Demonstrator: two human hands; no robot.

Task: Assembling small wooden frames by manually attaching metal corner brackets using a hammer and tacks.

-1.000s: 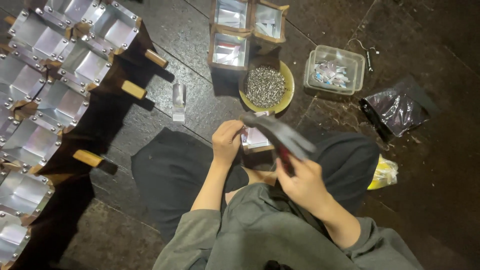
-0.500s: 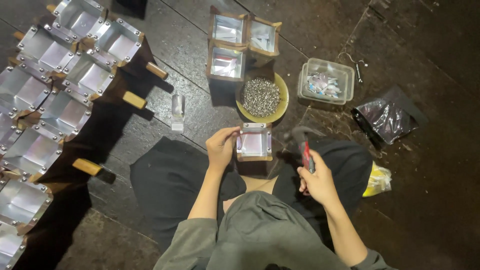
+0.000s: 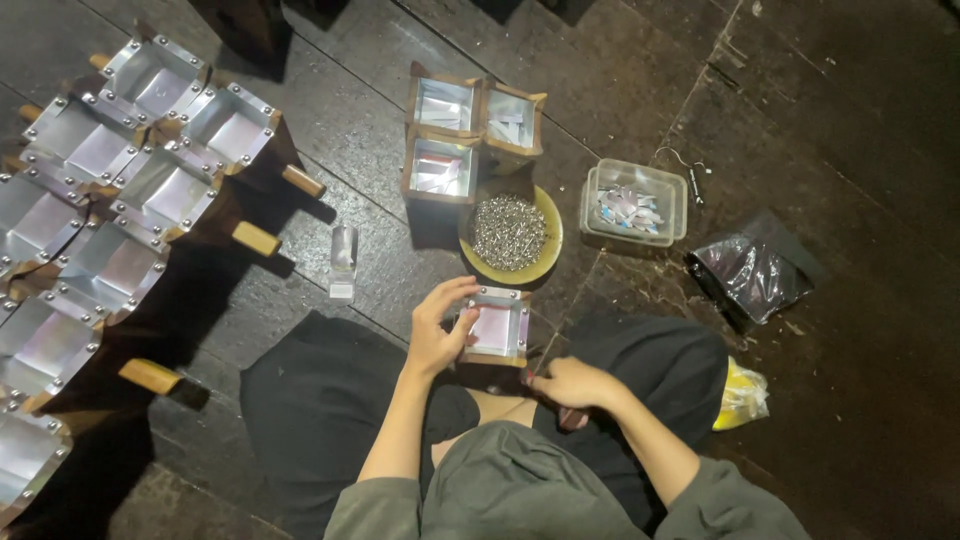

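Metal-lined wooden box [image 3: 497,328] rests on our lap, our left hand [image 3: 437,330] curled around its left edge; we judge it stiff, light, with sharp foil rims, best held by its wooden sides. Our right hand [image 3: 572,383] looks closed, contents unclear.

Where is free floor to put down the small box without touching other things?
Bare floor lies right of the clear plastic tub, above the dark bag, and between the small clear bottle and the three open boxes. Around the yellow bowl of nails it is crowded.
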